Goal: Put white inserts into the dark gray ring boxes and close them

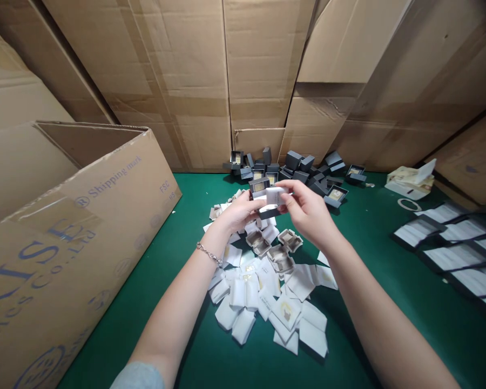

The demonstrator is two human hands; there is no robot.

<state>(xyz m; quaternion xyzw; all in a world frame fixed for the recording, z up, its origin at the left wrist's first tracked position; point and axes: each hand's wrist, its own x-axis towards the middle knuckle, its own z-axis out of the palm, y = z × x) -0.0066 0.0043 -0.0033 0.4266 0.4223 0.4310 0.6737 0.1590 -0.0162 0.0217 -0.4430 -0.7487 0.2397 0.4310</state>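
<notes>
My left hand point(241, 212), with a chain bracelet at the wrist, is closed on a small dark box point(259, 185) whose lid stands open. Between the thumb and fingers of my right hand point(308, 208) is a small white folded paper point(274, 195), held over the box; its lower edge meets the box, but I cannot tell whether it is inside. Beneath my hands spreads a heap of white folded papers point(269, 278), some with a yellowish print. Several greyish moulded inserts point(281, 260) lie at the heap's upper part.
Dark small boxes point(297, 175), some open, are piled along the back. To the left stands a large open cardboard carton point(121, 200). On the right are a tissue pack point(409, 182), a white ring point(409, 205) and rows of white stacks with dark edges point(456, 259). Cardboard walls point(198, 81) close off the back.
</notes>
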